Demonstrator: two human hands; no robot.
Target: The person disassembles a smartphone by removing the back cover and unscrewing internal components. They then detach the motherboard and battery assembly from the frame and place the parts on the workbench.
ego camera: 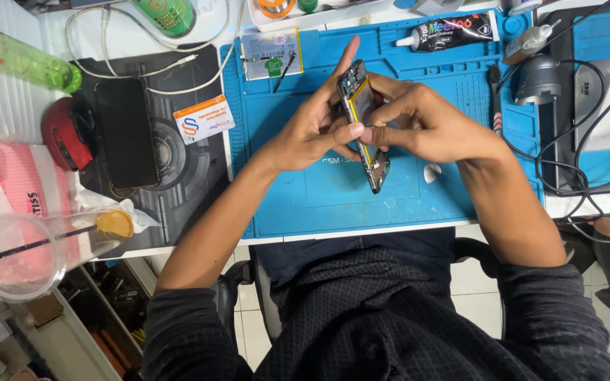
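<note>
An opened phone frame [378, 171] with a yellow-edged inside stands tilted on its long edge above the blue work mat [305, 190]. My left hand [315, 127] grips it from the left, index finger stretched up along its back. My right hand [428, 123] comes from the right, fingertips pinched on the frame's inner side near its middle. What the fingertips hold there is too small to tell.
A flat battery [270, 53] and a thin tool [284, 70] lie at the mat's top left, a black glue tube [453, 32] at the top. A black phone [127, 130] rests on a dark pad at left, beside a card [204, 118]. Cables and devices crowd the right.
</note>
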